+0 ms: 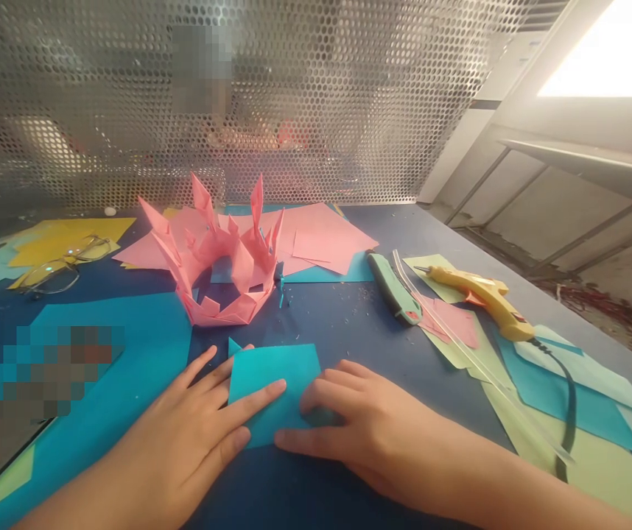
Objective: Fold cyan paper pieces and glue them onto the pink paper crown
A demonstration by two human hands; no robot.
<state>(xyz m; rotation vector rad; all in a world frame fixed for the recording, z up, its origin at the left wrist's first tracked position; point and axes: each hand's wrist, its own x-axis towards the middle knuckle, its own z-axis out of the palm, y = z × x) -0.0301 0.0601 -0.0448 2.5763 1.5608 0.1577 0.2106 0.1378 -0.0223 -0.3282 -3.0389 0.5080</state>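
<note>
A small folded piece of blue paper (272, 361) lies on the dark blue table in front of me. My left hand (199, 412) rests at its left side with fingers spread. Its index finger stretches flat across the paper and the thumb touches the lower left part. Other fingers of that hand pass partly behind the left edge, near a small pointed corner. My right hand (368, 419) is curled at the right edge, thumb at the lower right corner and fingers bent over the side. Its fingertips are partly hidden.
A pink folded-paper crown (222, 294) stands beyond the hands, before pink sheets (321, 228). Glasses (65, 265) lie at left near yellow paper. At right are a green-handled cutter (396, 291), a yellow glue gun (479, 294), clear glue sticks (471, 357) and paper scraps. Perforated metal (316, 96) borders the back.
</note>
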